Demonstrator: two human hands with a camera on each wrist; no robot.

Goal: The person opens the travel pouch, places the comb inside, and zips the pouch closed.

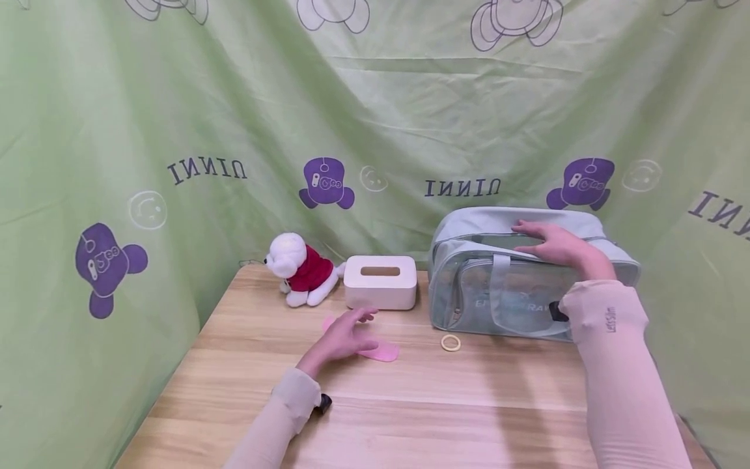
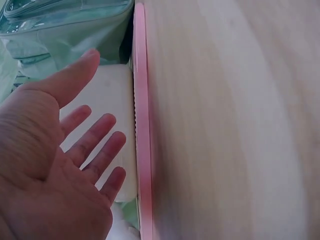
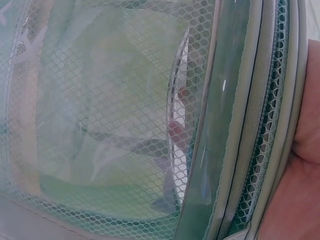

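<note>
Left hand: fingers loosely spread, nothing held, just over flat pink piece on table. Right hand: fingers extended, thumb apart, at top of see-through bag; contact unclear. Likely reaching step; next move probably calls for left fingers closing on pink piece, right steadying bag.

Mesh travel bag: pale grey-green, partly see-through, standing upright at the right rear of the tabletop. Zipped front pocket carries white lettering, only partly legible; front handle hangs down over it. Pink comb-like item: thin, rounded end, fine ridges along one side, lying left of the bag, partly hidden beneath the left hand.
</note>
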